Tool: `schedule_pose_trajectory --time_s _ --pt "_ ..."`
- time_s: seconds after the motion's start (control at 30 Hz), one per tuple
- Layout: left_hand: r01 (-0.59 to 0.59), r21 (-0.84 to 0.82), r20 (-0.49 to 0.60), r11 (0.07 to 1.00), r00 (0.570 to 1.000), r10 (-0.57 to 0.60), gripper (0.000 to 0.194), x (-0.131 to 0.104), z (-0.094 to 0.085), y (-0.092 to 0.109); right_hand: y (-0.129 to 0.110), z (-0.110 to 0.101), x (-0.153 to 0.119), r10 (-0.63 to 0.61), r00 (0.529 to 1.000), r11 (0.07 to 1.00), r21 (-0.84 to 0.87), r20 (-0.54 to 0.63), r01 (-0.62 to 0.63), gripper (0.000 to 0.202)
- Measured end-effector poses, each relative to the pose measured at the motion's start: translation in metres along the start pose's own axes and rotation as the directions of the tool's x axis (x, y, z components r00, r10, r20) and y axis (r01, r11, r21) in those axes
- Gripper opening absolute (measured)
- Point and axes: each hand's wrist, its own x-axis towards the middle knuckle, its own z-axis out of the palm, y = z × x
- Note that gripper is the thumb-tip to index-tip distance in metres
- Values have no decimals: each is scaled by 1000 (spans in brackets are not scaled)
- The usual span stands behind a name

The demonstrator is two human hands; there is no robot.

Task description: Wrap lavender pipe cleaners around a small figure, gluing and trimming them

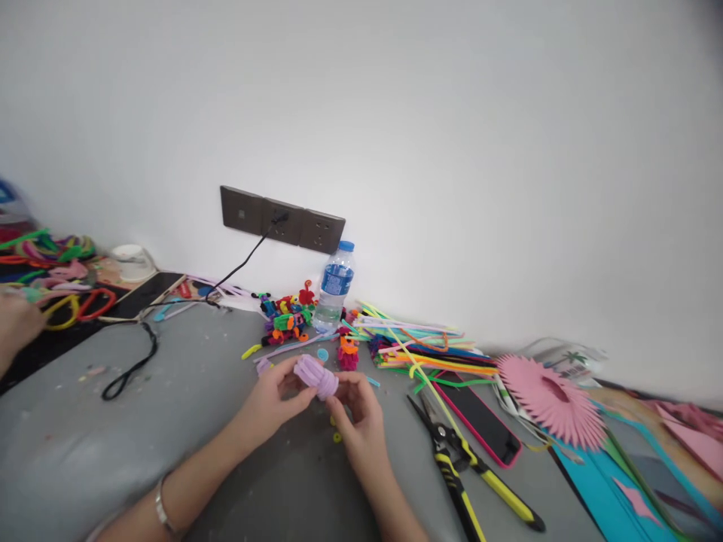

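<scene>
A light purple bundle of fuzzy pipe cleaner (316,377) is held between my two hands above the grey table (186,421). My left hand (281,397) grips its left side between thumb and fingers. At its right end, my right hand (355,412) pinches it with thumb and fingertips. Another small purple piece (263,366) shows just behind my left hand. Tiny yellow bits (337,437) lie on the table between my wrists.
Behind stand colourful fuzzy figures (288,320) and a water bottle (334,290). To the right lie pipe cleaners (434,350), yellow-black pliers (452,459), a phone (480,418) and a pink paper fan (550,399). Another person's hand (16,324) is at far left, near scissors (76,310).
</scene>
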Motion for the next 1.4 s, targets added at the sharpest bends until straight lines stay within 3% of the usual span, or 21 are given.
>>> schedule_pose_trajectory --time_s 0.7,1.4 --pt "-23 52 2 998 1000 23 42 -1 -1 3 -10 3 1 -67 997 998 -5 32 67 21" --pt "-87 64 -2 994 996 87 37 1 -3 -8 -5 2 1 -69 997 998 -3 34 69 19"
